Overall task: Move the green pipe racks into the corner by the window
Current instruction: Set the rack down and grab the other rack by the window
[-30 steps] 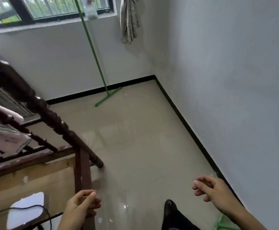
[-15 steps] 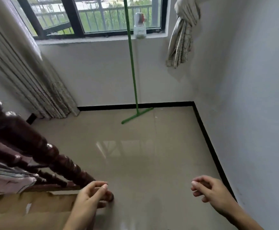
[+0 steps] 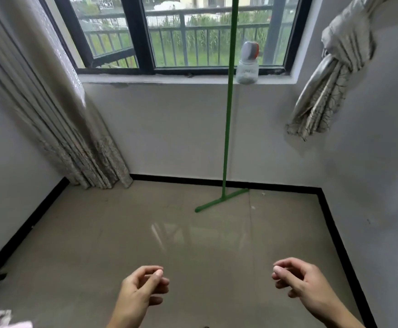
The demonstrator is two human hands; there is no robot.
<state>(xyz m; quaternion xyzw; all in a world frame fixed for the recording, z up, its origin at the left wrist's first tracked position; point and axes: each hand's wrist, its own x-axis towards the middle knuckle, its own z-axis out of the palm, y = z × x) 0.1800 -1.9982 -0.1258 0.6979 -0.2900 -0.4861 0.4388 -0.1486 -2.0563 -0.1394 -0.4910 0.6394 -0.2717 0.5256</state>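
Observation:
One green pipe rack (image 3: 227,129) stands upright against the wall under the window, its long post rising past the sill and its short foot bar resting on the tiled floor near the baseboard. My left hand (image 3: 141,292) and my right hand (image 3: 300,280) hover low in the foreground, well short of the rack. Both hold nothing, with the fingers loosely curled and apart.
A clear bottle with a grey-orange cap (image 3: 247,65) sits on the window sill (image 3: 169,79) beside the post. A long curtain (image 3: 58,129) hangs at the left, a knotted curtain (image 3: 330,76) at the right wall. Some cloth (image 3: 1,319) shows at the bottom left.
The view has swung up and left toward the window. The dark wooden bed frame has dropped out of sight. Both hands stay empty in front of me.

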